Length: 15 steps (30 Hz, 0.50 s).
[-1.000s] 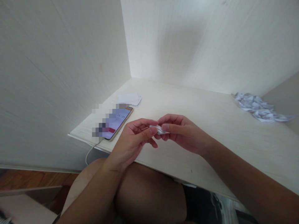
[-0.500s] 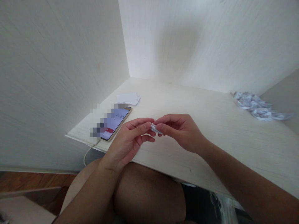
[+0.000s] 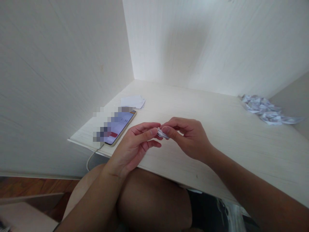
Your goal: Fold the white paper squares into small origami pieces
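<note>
A small folded piece of white paper [image 3: 163,134] is pinched between both hands, above the front part of the white desk [image 3: 205,112]. My left hand [image 3: 137,141] grips its left end between thumb and index finger, with the lower fingers loosely curled. From the other side, my right hand [image 3: 188,135] presses the paper between thumb and fingertips. Most of the paper is covered by the fingers, so its exact folded shape cannot be made out.
Left of my hands lies a lit phone [image 3: 120,127] with a cable [image 3: 90,159] running off the desk edge. Behind it rest flat white paper sheets [image 3: 132,101]. Crumpled or folded paper strips [image 3: 265,111] are heaped at the far right, and panels [image 3: 72,64] enclose the desk.
My right thumb and fingers have shifted slightly along the paper, and both hands have moved a little to the right. The paper stays pinched between them.
</note>
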Motion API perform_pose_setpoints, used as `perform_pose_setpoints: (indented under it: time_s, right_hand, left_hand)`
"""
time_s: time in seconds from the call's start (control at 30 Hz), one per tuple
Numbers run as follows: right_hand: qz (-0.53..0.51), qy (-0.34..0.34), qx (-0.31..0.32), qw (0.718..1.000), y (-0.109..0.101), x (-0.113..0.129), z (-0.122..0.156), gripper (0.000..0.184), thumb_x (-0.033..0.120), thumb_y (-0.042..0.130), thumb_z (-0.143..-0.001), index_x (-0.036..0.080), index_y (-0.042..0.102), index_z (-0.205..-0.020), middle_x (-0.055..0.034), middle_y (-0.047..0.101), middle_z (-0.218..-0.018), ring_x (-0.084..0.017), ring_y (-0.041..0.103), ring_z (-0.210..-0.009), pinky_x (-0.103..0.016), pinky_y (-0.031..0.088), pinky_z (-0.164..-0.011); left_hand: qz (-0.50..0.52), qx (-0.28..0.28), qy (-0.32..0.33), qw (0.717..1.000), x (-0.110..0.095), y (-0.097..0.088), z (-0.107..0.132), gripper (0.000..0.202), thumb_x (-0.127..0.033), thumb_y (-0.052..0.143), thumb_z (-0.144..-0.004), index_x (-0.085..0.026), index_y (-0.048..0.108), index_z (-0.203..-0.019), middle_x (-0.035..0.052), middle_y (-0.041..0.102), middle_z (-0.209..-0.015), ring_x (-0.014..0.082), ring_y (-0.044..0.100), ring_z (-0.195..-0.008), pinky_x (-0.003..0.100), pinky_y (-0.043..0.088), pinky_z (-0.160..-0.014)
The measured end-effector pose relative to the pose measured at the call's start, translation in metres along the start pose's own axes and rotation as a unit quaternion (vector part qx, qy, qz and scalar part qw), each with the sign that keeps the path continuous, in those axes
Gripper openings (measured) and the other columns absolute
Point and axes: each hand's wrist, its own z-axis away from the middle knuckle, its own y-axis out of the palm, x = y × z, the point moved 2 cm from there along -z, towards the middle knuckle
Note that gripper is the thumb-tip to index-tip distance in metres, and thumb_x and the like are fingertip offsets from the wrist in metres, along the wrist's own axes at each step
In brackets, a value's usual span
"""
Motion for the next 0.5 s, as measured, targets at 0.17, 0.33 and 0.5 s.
perform_pose_setpoints:
  time_s: [0.17, 0.33, 0.5]
  right_hand:
    - [0.057, -0.056, 0.017, 0.997, -0.0006, 0.004, 0.0001, 0.017, 0.033, 0.069, -0.098, 0.02, 0.078, -0.095, -0.0032, 0.077, -0.084, -0.014, 0.066, -0.071, -0.027, 0.051, -0.066]
    - [0.158, -0.156, -0.007, 0.975, 0.0006, 0.0042, 0.0022, 0.014, 0.025, 0.065, -0.1, 0.017, 0.076, -0.096, -0.0026, 0.076, -0.081, -0.012, 0.066, -0.07, -0.025, 0.05, -0.066]
    - [0.241, -0.228, -0.006, 0.943, 0.0016, 0.0048, 0.0059, 0.013, 0.018, 0.061, -0.1, 0.014, 0.073, -0.102, -0.0048, 0.074, -0.083, -0.012, 0.065, -0.07, -0.024, 0.049, -0.065]
  left_hand:
    - [0.002, -0.009, -0.002, 1.0, 0.0012, -0.0018, -0.0011, 0.015, -0.018, 0.086, -0.079, -0.014, 0.083, -0.093, 0.0061, 0.079, -0.082, 0.0125, 0.073, -0.071, 0.018, 0.061, -0.062]
    - [0.003, -0.022, -0.008, 1.0, 0.0019, -0.0018, -0.0018, 0.017, -0.016, 0.087, -0.077, -0.012, 0.082, -0.093, 0.006, 0.079, -0.082, 0.0132, 0.073, -0.071, 0.018, 0.062, -0.06]
    - [0.008, -0.017, -0.013, 1.0, 0.0019, -0.001, -0.0018, 0.017, -0.014, 0.084, -0.08, -0.011, 0.082, -0.096, 0.0072, 0.079, -0.085, 0.0141, 0.074, -0.073, 0.02, 0.063, -0.061]
